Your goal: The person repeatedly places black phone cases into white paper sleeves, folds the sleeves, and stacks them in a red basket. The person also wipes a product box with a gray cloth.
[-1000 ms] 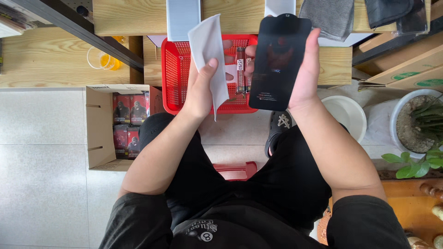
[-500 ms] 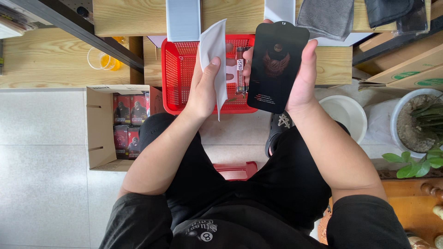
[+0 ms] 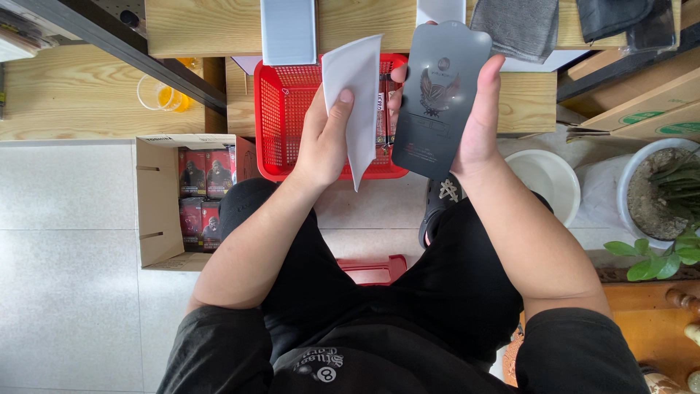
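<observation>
the right hand [image 3: 477,120] is pinching a thin, stiff, likely fragile black screen protector sheet [image 3: 441,98] by its edges above the red basket [image 3: 281,120], while the left hand [image 3: 324,138] is closing fingers on a light, floppy white wipe [image 3: 356,87] beside it.

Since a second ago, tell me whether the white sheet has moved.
Yes. The white sheet in the left hand has shifted slightly right across the red basket, closer to the black panel.

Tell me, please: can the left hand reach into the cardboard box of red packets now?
Probably not yet: the left hand is busy holding a white sleeve over the red basket. The cardboard box is open on the floor, nothing covering it.
</observation>
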